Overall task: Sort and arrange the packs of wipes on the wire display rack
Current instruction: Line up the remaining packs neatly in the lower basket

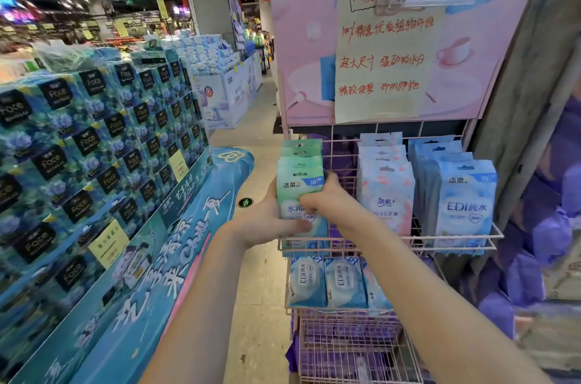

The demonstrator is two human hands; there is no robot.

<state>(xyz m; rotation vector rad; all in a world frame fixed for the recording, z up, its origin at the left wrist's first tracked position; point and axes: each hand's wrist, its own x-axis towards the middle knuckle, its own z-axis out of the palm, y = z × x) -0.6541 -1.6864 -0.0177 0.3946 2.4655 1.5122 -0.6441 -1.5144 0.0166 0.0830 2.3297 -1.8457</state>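
Observation:
A pink wire display rack [456,237] holds upright rows of wipes packs on its top shelf. At its left end stands a row of green packs [300,176]. My left hand [270,220] grips the front green pack from the left and below. My right hand [327,201] grips the same row from the right side. A row of pink-and-white packs [385,188] fills the middle, and a row of blue EDI packs [462,201] stands on the right. On the shelf below lie blue EDI packs [327,281] turned sideways.
A large pink sign board [301,47] with a handwritten paper notice rises above the rack. Lower wire baskets [352,349] show purple packaging behind. A big stacked display of blue tissue boxes [94,138] lines the left. The aisle floor [251,273] runs between them.

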